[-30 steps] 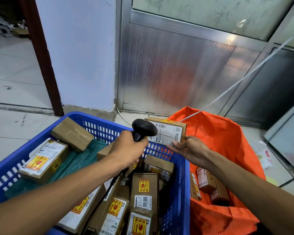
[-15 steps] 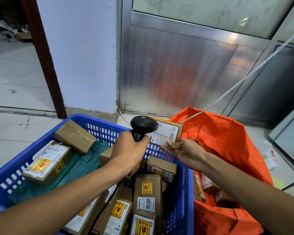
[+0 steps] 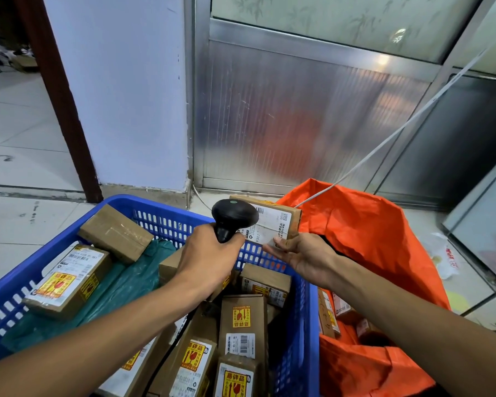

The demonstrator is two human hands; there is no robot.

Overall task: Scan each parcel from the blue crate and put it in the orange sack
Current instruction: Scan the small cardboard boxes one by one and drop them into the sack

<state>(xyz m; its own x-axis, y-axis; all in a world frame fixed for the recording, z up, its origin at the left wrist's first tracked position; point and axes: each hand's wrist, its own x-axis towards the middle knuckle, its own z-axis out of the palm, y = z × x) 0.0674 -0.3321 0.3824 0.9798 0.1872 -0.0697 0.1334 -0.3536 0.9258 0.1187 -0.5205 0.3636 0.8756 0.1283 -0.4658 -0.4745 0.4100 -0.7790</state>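
Observation:
My left hand (image 3: 205, 259) grips a black barcode scanner (image 3: 233, 217), its head pointed at a small cardboard parcel (image 3: 275, 223) with a white label. My right hand (image 3: 301, 257) holds that parcel from below, above the far right corner of the blue crate (image 3: 166, 222). Several cardboard parcels with yellow fragile stickers (image 3: 241, 319) lie in the crate on teal plastic (image 3: 121, 285). To the right stands the orange sack (image 3: 370, 233), open, with a few parcels (image 3: 331, 313) inside it.
A white wall corner (image 3: 121, 96) and a metal panelled door (image 3: 298, 116) rise just behind the crate and sack. A white cord (image 3: 384, 141) runs diagonally down into the sack. Tiled floor (image 3: 17, 144) spreads left; a plastic bag (image 3: 447, 259) lies right of the sack.
The scanner and the held parcel have come closer together, the scanner head now overlapping the parcel's label. The parcel stays above the crate's far right corner.

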